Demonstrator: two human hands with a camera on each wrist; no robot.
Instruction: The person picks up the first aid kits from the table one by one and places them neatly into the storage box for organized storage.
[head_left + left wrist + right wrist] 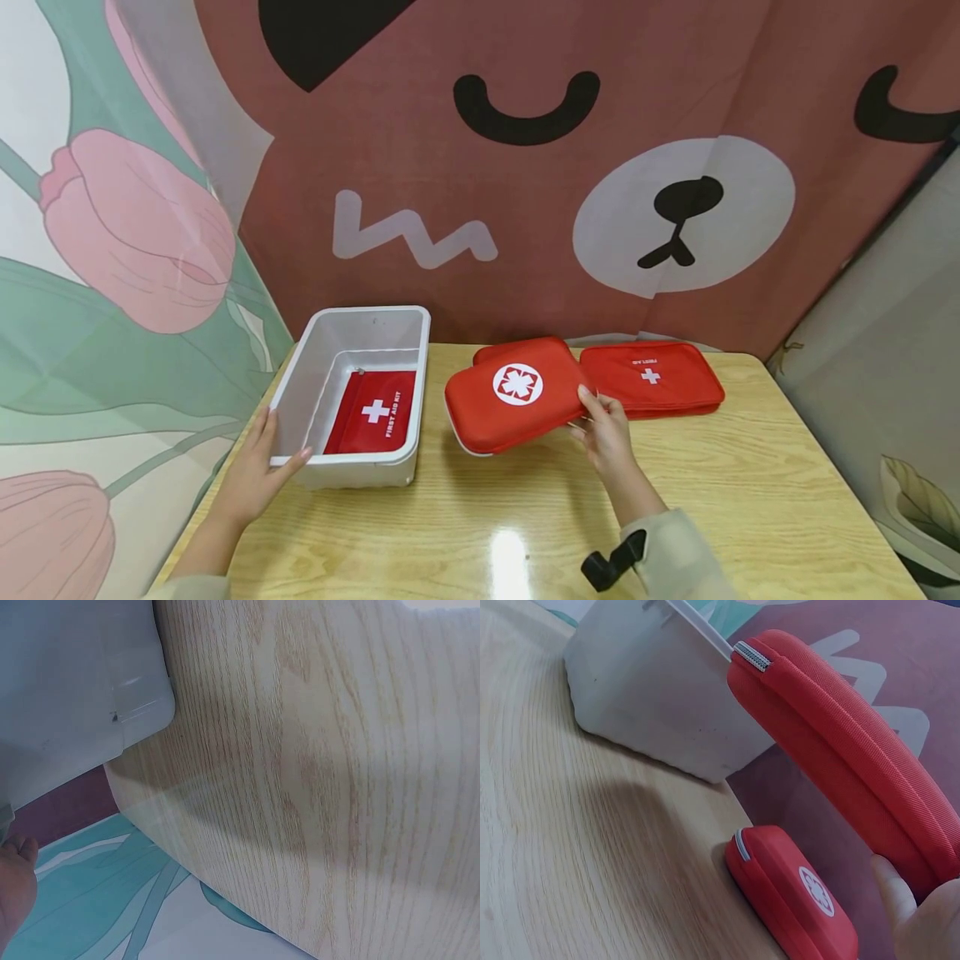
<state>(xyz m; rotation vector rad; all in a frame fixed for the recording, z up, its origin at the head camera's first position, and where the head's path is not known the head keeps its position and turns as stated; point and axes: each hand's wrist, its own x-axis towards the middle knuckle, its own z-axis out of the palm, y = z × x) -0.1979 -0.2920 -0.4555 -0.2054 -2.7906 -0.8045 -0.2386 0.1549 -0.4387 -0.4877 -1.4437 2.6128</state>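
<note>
My right hand (609,437) grips the right end of a red hard-shell first aid case (480,417), its thumb on top, and holds it tilted above the table. The case bears a white round emblem; its zipper shows in the right wrist view. My left hand (251,471) rests at the near left corner of a white plastic bin (303,383), fingers along the left side and thumb extended by the front rim. Inside the bin lies a flat red first aid pouch (358,425). Behind the held case, a second red case (799,900) stands on the table, partly hidden.
A red soft first aid bag (682,379) with a white cross lies at the back right of the wooden table (750,500). A printed curtain (525,208) hangs right behind the table's back edge. The bin stands at the table's left edge.
</note>
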